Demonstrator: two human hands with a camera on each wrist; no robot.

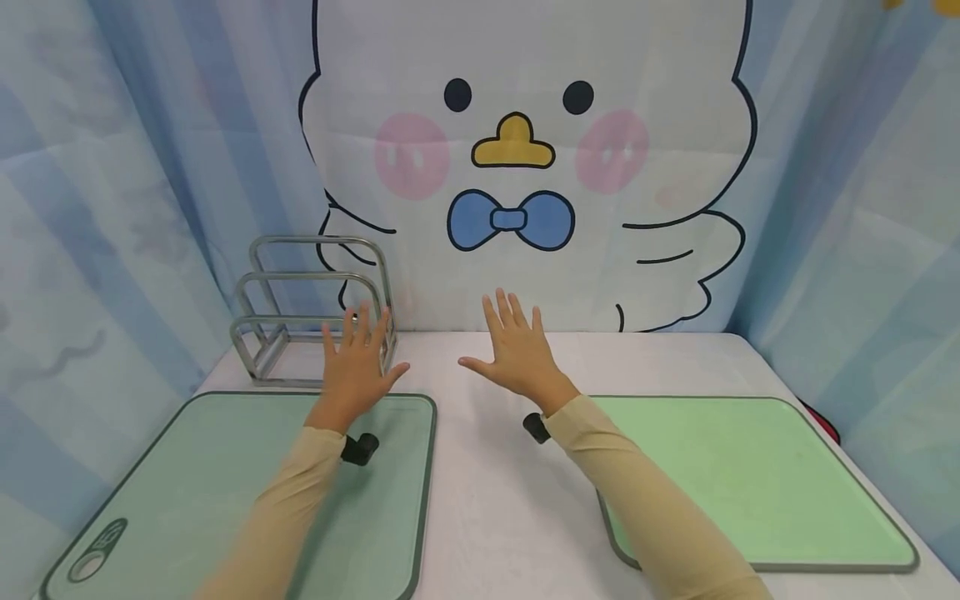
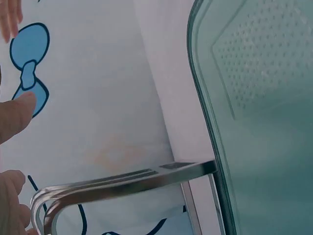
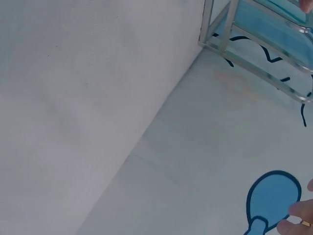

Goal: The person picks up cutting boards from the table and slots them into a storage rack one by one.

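My left hand [image 1: 354, 372] is held up with its fingers spread, in front of the metal rack [image 1: 315, 275] in the head view. It holds nothing; whether it touches the rack cannot be told. To its right, my right hand [image 1: 520, 346] is raised too, fingers spread and nothing in it, above the pale table near the back curtain. The left wrist view has the left thumb [image 2: 18, 116] at its left edge, with the rack's bars [image 2: 122, 183] below. Some fingers [image 3: 296, 220] of the right hand show at the right wrist view's lower right edge.
A grey-green cutting board [image 1: 225, 483] lies on the left, under the left forearm. On the right is a light green board [image 1: 765, 483], partly behind the right sleeve. The white table [image 1: 495, 500] shows between them. A printed curtain [image 1: 517, 283] closes off the back.
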